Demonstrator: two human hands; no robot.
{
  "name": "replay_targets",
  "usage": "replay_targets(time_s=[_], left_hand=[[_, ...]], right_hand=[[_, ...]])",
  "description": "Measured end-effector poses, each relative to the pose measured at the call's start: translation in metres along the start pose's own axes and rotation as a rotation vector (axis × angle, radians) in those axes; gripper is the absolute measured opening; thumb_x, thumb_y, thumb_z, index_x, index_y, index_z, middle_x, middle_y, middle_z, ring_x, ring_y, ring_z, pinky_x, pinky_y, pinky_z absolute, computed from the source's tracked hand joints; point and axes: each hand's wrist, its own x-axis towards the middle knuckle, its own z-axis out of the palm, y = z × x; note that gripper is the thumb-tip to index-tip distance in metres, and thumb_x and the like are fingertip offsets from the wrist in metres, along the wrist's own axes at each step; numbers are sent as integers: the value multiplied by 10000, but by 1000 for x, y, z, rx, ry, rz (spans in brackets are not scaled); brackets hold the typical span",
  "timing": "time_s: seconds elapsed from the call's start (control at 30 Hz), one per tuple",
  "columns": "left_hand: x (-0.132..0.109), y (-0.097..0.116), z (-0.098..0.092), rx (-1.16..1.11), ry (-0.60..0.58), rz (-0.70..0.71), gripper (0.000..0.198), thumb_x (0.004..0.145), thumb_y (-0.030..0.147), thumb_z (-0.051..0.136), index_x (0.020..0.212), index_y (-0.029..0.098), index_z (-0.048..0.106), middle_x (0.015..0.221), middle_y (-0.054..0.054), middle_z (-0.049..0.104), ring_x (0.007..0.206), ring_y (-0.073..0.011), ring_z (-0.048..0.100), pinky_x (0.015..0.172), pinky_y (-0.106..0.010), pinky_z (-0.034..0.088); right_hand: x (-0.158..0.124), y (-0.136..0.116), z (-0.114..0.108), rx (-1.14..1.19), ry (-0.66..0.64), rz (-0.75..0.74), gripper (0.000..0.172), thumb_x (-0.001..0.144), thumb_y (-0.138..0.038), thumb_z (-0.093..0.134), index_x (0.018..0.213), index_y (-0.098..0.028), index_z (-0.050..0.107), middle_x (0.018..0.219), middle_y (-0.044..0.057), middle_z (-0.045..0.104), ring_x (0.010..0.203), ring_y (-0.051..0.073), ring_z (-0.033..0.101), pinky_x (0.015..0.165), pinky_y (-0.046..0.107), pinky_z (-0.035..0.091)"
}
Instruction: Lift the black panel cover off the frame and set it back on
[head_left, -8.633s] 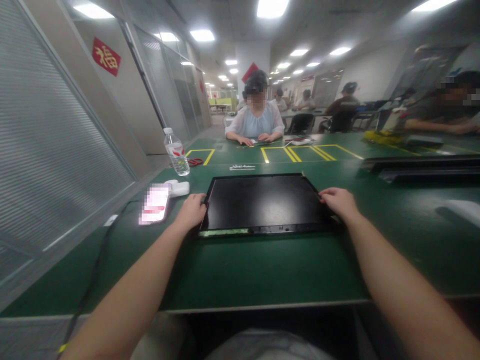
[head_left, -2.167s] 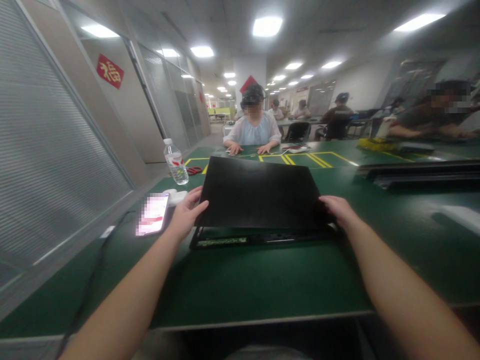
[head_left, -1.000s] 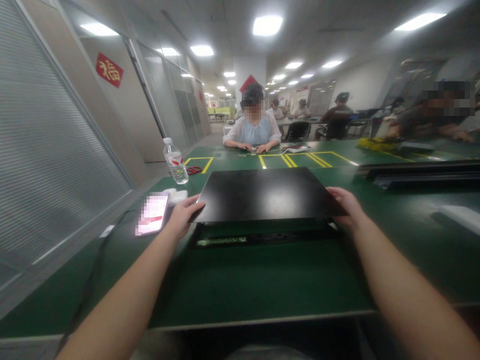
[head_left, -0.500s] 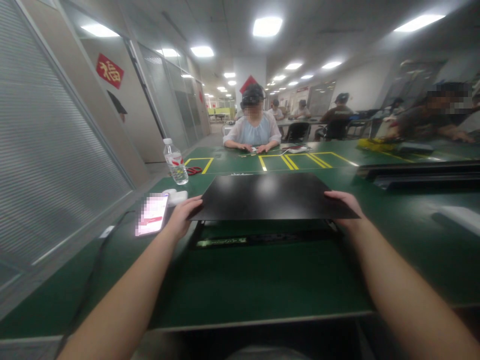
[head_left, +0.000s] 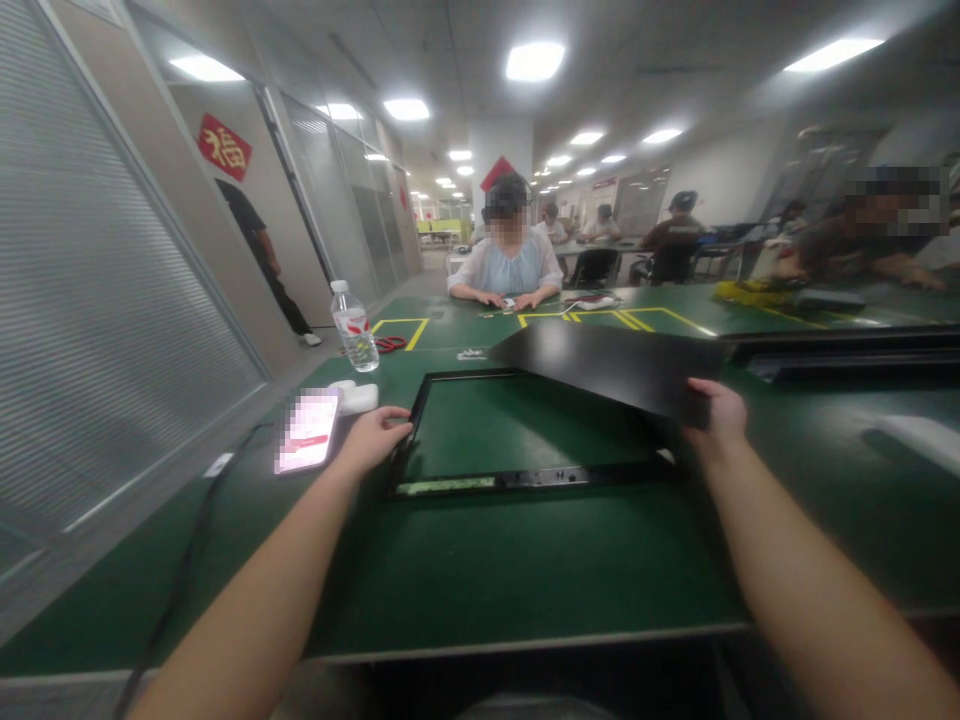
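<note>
A thin black panel [head_left: 607, 365], glossy and flat, is raised and tilted above the table, its left end swung free. My right hand [head_left: 718, 415] is closed on the panel's right edge. Below it, an open rectangular black frame [head_left: 540, 478] lies on the green tabletop; a light-coloured strip runs along the left part of its near bar. The panel hides the frame's far right corner. My left hand [head_left: 381, 437] has its fingers and thumb closed at the frame's left side bar.
Left of the frame are a lit phone [head_left: 309, 430], a white case [head_left: 358, 398], a water bottle [head_left: 354, 325] and red-handled scissors [head_left: 391, 344]. Long black parts [head_left: 847, 355] lie at right. A person [head_left: 506, 250] sits opposite, hands on the table.
My left hand has let go of the panel and come to the frame's left side. The right hand has tilted the panel up and rightward, uncovering the frame. A person has appeared in the doorway.
</note>
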Motion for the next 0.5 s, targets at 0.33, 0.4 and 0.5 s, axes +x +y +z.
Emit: replay_targets(time_s=[0.33, 0.4, 0.5], left_hand=[[-6, 6, 5, 123, -69, 21, 409, 668, 291, 731, 1060, 176, 748, 694, -9, 715, 623, -215, 683, 646, -306, 503], [-8, 7, 5, 114, -65, 29, 381, 653, 282, 740, 1022, 184, 754, 668, -3, 702, 593, -216, 674, 634, -312, 500], [-9, 8, 5, 122, -41, 49, 335, 621, 256, 757, 953, 209, 771, 637, 5, 682, 571, -217, 664, 618, -314, 489]], right_hand=[[1, -6, -3, 42, 293, -157, 229, 640, 9, 580, 704, -197, 507, 726, -14, 584, 719, 151, 624, 600, 254, 572], [5, -6, -6, 53, 313, -145, 223, 665, 8, 576, 717, -201, 523, 727, -14, 589, 729, 143, 622, 612, 246, 551], [9, -7, -9, 77, 338, -135, 224, 691, 5, 555, 745, -211, 534, 767, -14, 614, 738, 135, 627, 638, 253, 541]])
